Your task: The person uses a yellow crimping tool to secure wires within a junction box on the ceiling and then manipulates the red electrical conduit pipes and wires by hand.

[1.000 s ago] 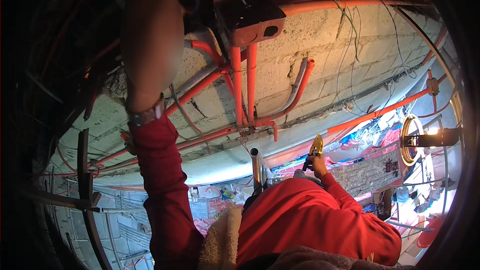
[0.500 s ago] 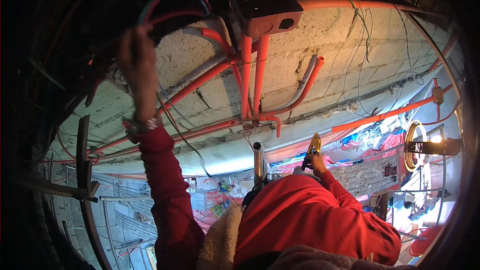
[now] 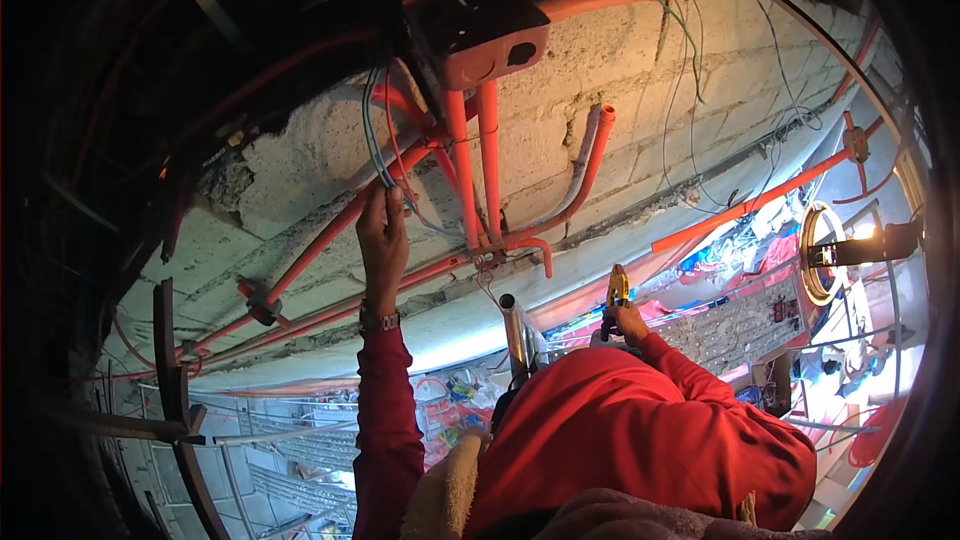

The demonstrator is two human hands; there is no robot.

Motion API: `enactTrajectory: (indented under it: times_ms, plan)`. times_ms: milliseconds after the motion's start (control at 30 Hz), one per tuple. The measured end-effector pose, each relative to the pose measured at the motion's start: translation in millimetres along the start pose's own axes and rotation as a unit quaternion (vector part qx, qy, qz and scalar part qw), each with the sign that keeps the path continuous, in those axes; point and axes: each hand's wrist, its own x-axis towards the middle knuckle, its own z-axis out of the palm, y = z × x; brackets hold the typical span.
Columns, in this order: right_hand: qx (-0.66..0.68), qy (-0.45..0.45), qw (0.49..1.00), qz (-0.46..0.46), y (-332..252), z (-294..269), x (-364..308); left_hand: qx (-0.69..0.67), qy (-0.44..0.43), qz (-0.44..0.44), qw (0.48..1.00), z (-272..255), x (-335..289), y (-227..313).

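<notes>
My left hand [image 3: 383,250] is raised in front of the block wall, its fingers closed around a few thin electrical wires [image 3: 372,125]. These wires, green, blue and red among them, come down from the dark area beside a reddish junction box [image 3: 495,58]. Low at the right, near my body, my right hand [image 3: 630,323] grips a pair of pliers [image 3: 618,287] with yellow on it, jaws pointing up. The pliers are well away from the wires. Their handles are mostly hidden in my fingers.
Orange conduits [image 3: 488,160] run down from the box and along the block wall [image 3: 650,70]. A metal pole [image 3: 515,330] stands upright before me. Loose wires hang at the upper right, near a bright work lamp [image 3: 865,245]. Dark metal bars [image 3: 168,340] stand at the left.
My left hand has moved down and to the right, bringing the wires from the upper left to in front of the conduits. The right hand still holds the pliers. The view has shifted slightly.
</notes>
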Motion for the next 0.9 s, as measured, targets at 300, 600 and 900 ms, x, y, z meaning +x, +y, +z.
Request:
enactTrajectory:
  times_ms: [300, 600, 900]
  plan:
    - [-0.07, -0.013, 0.997, -0.027, 33, -44, 31, 0.241, 0.196, 0.368, 0.876, 37, 14, 74]
    - [-0.011, 0.008, 1.0, 0.002, 13, -24, 10, 0.291, 0.059, 0.292, 0.909, 57, 59, 59]
    - [0.03, 0.048, 0.998, 0.026, 18, -35, 5, 0.204, 0.318, 0.275, 0.884, 32, 17, 5]
